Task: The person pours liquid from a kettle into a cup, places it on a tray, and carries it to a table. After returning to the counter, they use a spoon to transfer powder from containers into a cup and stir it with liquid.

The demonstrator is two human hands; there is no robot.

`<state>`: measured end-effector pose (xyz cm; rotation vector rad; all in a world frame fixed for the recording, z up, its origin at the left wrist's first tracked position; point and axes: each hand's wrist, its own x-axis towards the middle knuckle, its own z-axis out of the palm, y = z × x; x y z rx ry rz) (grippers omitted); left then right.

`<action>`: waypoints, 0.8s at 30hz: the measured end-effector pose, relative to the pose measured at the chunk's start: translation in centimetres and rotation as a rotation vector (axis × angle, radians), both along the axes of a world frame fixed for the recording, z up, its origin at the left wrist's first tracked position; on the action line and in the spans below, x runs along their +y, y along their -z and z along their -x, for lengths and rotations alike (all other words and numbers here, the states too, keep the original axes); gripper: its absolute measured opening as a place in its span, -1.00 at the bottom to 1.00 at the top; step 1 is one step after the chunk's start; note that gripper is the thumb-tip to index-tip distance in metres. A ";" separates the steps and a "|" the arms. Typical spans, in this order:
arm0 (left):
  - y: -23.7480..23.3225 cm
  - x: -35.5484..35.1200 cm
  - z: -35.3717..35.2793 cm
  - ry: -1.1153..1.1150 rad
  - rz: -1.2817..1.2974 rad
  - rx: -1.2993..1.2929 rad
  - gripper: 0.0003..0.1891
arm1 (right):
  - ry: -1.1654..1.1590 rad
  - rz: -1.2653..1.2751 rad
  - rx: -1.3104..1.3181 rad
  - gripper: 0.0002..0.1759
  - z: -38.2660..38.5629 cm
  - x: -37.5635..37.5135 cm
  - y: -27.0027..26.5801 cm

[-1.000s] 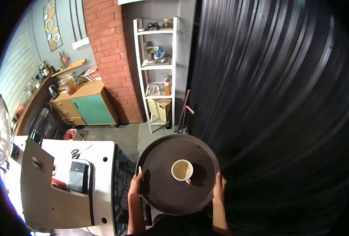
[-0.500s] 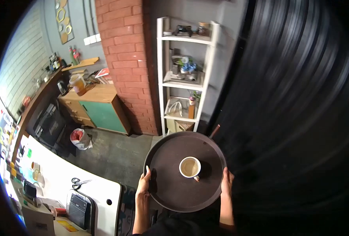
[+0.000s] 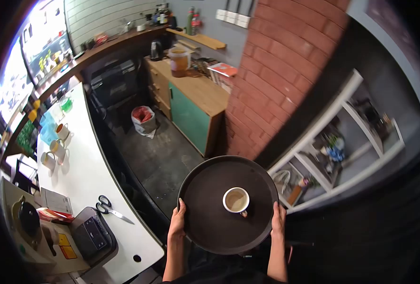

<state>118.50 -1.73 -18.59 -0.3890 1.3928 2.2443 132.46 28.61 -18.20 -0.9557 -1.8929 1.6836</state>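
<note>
The left hand [image 3: 177,219] and the right hand [image 3: 277,221] are clamping opposite edges of a round brown tray [image 3: 210,227]; thumbs are showing at the rim, while the fingers beneath are staying hidden. The cup [image 3: 236,199] is sitting between both grips, touching neither, slightly right of the tray's middle, its handle pointing back toward the person. The view has been swinging left: the white table [image 3: 89,165], with its scissors [image 3: 106,206], and the green-doored cabinet [image 3: 191,120] are now filling more of it, while the white shelf [image 3: 335,97] is leaning at the right. The cup is keeping its place on the tray, so the load is apparently riding steadily through the turn.
</note>
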 end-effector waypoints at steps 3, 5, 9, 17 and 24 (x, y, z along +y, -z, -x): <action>0.4 0.2 5.1 -0.086 0.033 -0.016 -0.40 | -0.070 -0.018 0.058 -0.60 8.5 0.4 -0.4; 0.7 0.0 8.8 -0.118 0.000 -0.016 -0.40 | -0.161 -0.031 0.097 -0.64 13.9 1.8 1.7; 0.6 -0.1 15.0 -0.229 0.061 -0.011 -0.40 | -0.302 0.090 0.057 -0.55 23.5 2.4 1.5; 0.6 -1.6 24.1 -0.351 0.168 -0.041 -0.36 | -0.417 0.132 0.070 -0.67 37.4 0.9 3.5; 1.5 0.4 34.3 -0.333 0.174 -0.109 -0.32 | -0.353 0.026 0.039 -0.80 48.5 1.8 6.2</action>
